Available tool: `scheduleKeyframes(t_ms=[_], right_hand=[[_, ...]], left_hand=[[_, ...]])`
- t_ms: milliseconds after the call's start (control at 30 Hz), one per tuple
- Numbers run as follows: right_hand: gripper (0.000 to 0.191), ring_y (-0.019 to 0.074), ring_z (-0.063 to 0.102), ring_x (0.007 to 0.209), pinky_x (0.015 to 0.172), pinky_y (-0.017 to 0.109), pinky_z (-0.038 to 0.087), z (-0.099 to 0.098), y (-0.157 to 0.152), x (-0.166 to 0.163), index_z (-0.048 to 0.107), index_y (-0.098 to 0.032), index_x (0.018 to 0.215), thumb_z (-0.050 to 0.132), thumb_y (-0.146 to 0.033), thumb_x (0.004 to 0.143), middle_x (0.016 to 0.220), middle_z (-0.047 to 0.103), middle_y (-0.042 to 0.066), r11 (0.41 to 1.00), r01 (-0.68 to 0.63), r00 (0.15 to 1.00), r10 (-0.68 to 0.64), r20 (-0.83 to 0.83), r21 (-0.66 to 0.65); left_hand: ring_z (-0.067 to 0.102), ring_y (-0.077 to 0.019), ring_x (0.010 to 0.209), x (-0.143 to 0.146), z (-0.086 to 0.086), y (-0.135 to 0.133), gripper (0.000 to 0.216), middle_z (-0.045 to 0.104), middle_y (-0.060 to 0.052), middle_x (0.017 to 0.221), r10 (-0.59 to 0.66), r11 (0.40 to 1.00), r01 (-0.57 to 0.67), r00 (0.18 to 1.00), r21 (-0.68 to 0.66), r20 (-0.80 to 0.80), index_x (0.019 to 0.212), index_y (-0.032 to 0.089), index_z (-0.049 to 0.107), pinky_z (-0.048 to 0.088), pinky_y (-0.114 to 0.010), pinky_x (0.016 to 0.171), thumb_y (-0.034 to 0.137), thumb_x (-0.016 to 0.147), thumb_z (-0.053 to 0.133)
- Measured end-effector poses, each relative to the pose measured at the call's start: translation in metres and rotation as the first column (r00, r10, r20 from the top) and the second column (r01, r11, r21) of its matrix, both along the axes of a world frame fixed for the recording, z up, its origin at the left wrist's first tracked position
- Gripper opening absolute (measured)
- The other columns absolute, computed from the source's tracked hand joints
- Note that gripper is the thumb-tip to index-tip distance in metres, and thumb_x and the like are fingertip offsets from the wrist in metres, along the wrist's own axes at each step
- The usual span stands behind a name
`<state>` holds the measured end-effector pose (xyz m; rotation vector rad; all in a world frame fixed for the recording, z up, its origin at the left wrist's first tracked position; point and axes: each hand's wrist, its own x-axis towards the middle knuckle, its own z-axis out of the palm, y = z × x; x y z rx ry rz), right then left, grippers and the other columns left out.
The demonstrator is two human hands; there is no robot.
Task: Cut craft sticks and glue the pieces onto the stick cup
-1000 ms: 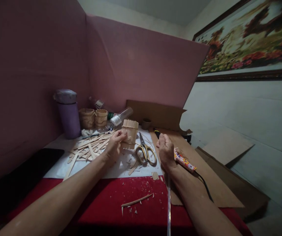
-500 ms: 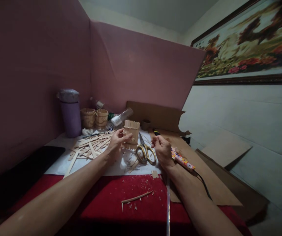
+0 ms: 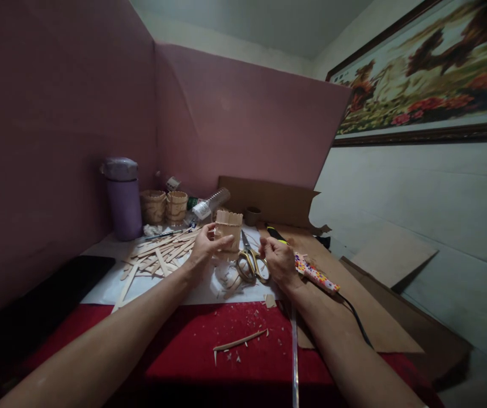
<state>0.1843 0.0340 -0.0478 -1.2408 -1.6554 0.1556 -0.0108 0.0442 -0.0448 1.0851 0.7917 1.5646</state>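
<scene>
My left hand (image 3: pixel 206 247) grips a small cup made of upright wooden craft sticks (image 3: pixel 228 226), held just above the white paper sheet (image 3: pixel 111 286). My right hand (image 3: pixel 278 259) is closed in a pinch beside gold-handled scissors (image 3: pixel 250 262); what it pinches is too small to make out. A clear glue stick (image 3: pixel 294 351) runs under my right wrist toward me. A pile of loose craft sticks (image 3: pixel 158 253) lies left of my left hand.
A purple flask (image 3: pixel 123 198), two finished stick cups (image 3: pixel 164 206) and a lying plastic bottle (image 3: pixel 207 205) stand at the back. A dotted glue gun (image 3: pixel 314 274) lies on brown cardboard (image 3: pixel 354 311). Splinters lie on the red cloth (image 3: pixel 192 357). Pink panels enclose left and back.
My right hand has moved left toward the scissors and changed from a loose fist to a pinch. My left hand has kept hold of the stick cup, turning it slightly.
</scene>
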Motion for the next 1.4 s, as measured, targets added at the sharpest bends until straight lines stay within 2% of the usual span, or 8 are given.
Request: scheduleKeyframes(t_ms=[133,267,600,767,900,1100,1233,1400], right_hand=[[0.048,0.0137,0.048,0.053,0.054,0.026,0.034,0.000,0.002,0.000,0.055,-0.020,0.053,0.051,-0.055,0.086,0.057,0.055,0.001,0.996,0.032,0.998,-0.036,0.049,0.088],[0.025,0.0157,0.055,0.063,0.062,0.029,0.044,0.002,0.006,-0.001,0.069,-0.019,0.083,0.061,-0.041,0.077,0.081,0.063,0.005,0.977,0.032,0.995,-0.011,-0.100,0.209],[0.048,0.0149,0.052,0.049,0.055,0.027,0.037,0.005,-0.004,-0.003,0.054,-0.021,0.058,0.045,-0.056,0.089,0.050,0.055,0.000,0.996,0.047,0.989,-0.037,-0.144,0.071],[0.031,0.0145,0.054,0.053,0.053,0.026,0.040,0.008,-0.009,-0.007,0.060,-0.019,0.076,0.054,-0.048,0.085,0.059,0.060,0.000,0.990,-0.077,0.972,0.100,-0.212,0.115],[0.048,0.0158,0.057,0.056,0.056,0.027,0.044,0.008,-0.011,-0.008,0.062,-0.018,0.073,0.044,-0.060,0.090,0.061,0.062,0.003,0.989,-0.112,0.973,0.128,-0.193,0.095],[0.088,0.0278,0.065,0.102,0.079,0.038,0.054,0.001,-0.012,-0.021,0.052,-0.013,0.123,0.067,-0.075,0.063,0.116,0.066,0.019,0.898,-0.431,0.871,0.389,-0.300,-0.086],[0.096,0.0285,0.065,0.109,0.088,0.040,0.054,0.001,-0.019,-0.031,0.037,-0.013,0.135,0.075,-0.065,0.064,0.125,0.062,0.022,0.767,-0.612,0.753,0.492,-0.437,-0.192],[0.084,0.0281,0.066,0.109,0.091,0.041,0.054,0.001,-0.024,-0.035,0.038,-0.017,0.136,0.078,-0.048,0.068,0.123,0.064,0.017,0.809,-0.574,0.757,0.465,-0.459,-0.126]], left_hand=[[0.065,-0.0241,0.087,0.000,-0.003,0.002,0.072,0.067,-0.011,0.097,0.023,0.999,-0.022,0.999,0.028,-0.035,0.112,0.014,0.056,0.052,-0.036,0.075,0.033,0.050,0.090],[0.064,-0.0242,0.087,0.001,0.000,-0.001,0.074,0.067,-0.011,0.098,0.063,0.998,-0.061,0.995,0.032,-0.079,0.112,0.014,0.056,0.052,-0.035,0.074,0.032,0.049,0.090],[0.067,-0.0238,0.081,0.004,0.007,-0.010,0.070,0.067,-0.010,0.099,-0.021,0.999,0.023,0.999,-0.048,0.042,0.110,0.016,0.055,0.056,-0.037,0.067,0.030,0.050,0.089],[0.066,-0.0211,0.067,0.007,0.014,-0.023,0.058,0.066,-0.007,0.090,-0.216,0.968,0.230,0.968,-0.103,0.129,0.106,0.017,0.055,0.056,-0.040,0.058,0.029,0.058,0.084],[0.066,-0.0199,0.068,0.008,0.011,-0.023,0.041,0.067,-0.006,0.085,-0.324,0.935,0.347,0.920,-0.078,0.221,0.100,0.016,0.058,0.056,-0.037,0.065,0.025,0.065,0.079],[0.069,-0.0232,0.074,0.007,0.011,-0.021,0.035,0.070,-0.010,0.084,-0.402,0.892,0.441,0.872,-0.093,0.281,0.095,0.013,0.062,0.056,-0.036,0.068,0.022,0.065,0.076],[0.069,-0.0241,0.078,0.010,0.013,-0.026,0.037,0.070,-0.010,0.086,-0.419,0.892,0.449,0.866,-0.058,0.274,0.097,0.013,0.061,0.056,-0.037,0.072,0.020,0.064,0.076],[0.068,-0.0215,0.084,0.015,0.013,-0.030,0.047,0.070,-0.008,0.096,-0.354,0.927,0.371,0.912,-0.050,0.206,0.105,0.017,0.059,0.053,-0.033,0.074,0.022,0.063,0.080]])
